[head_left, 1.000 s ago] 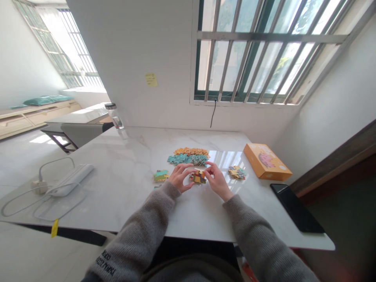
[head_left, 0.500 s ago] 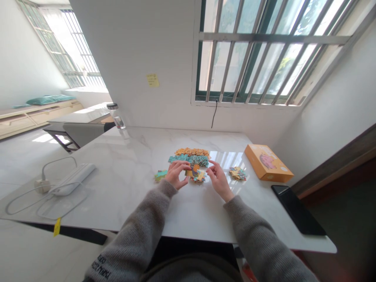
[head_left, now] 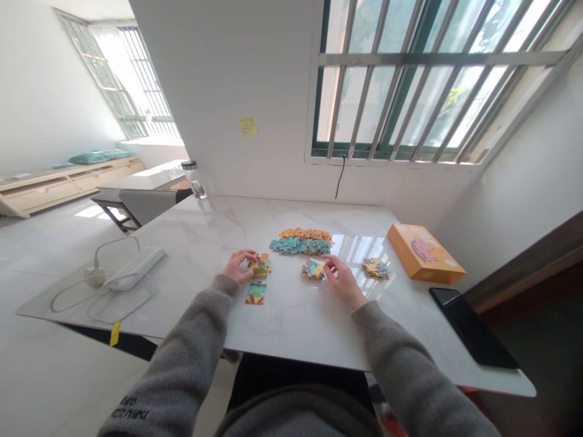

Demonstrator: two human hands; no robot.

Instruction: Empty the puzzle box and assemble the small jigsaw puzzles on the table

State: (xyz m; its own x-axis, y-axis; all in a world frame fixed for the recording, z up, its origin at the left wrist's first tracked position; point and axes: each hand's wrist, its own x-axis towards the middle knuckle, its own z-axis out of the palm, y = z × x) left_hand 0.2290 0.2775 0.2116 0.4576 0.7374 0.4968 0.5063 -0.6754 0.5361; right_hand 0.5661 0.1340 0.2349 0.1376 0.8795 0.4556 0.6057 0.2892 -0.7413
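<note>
At the puzzle pieces, left fingers

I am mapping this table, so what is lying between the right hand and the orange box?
In the head view, a small pile of puzzle pieces lies between the right hand and the orange box.

Box right of puzzle pieces, power strip left, on one table.

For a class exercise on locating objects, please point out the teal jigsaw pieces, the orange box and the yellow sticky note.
Teal jigsaw pieces [head_left: 298, 246], head view: middle of the heap.
Orange box [head_left: 425, 252], head view: its printed top face.
Yellow sticky note [head_left: 248, 127], head view: middle of the paper.
</note>
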